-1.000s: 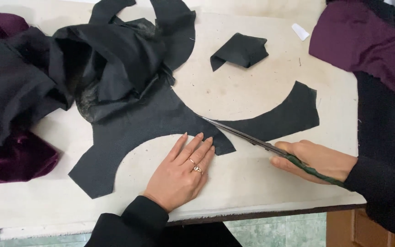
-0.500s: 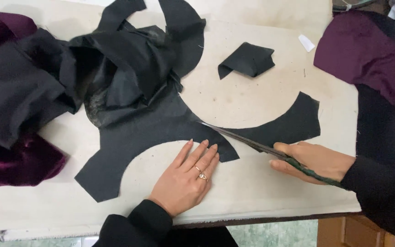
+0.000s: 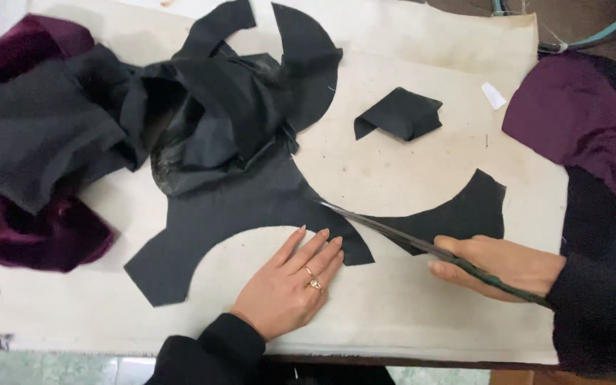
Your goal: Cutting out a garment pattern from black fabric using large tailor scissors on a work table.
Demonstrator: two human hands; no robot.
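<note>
Across black fabric (image 3: 251, 207), scissors (image 3: 393, 232) point upper-left, right hand (image 3: 500, 265) gripping.

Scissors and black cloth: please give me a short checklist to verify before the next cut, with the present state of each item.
1. Left hand flat beside the black cloth, fingertips on its edge: ok.
2. Left fingers away from the blades: ok.
3. Right hand gripping the scissors: ok.
4. Blade tips at the cloth edge: ok.
5. Cloth flat along the cut: ok near the blades; bunched at upper left.
6. Blades open or closed: cannot tell.
</note>
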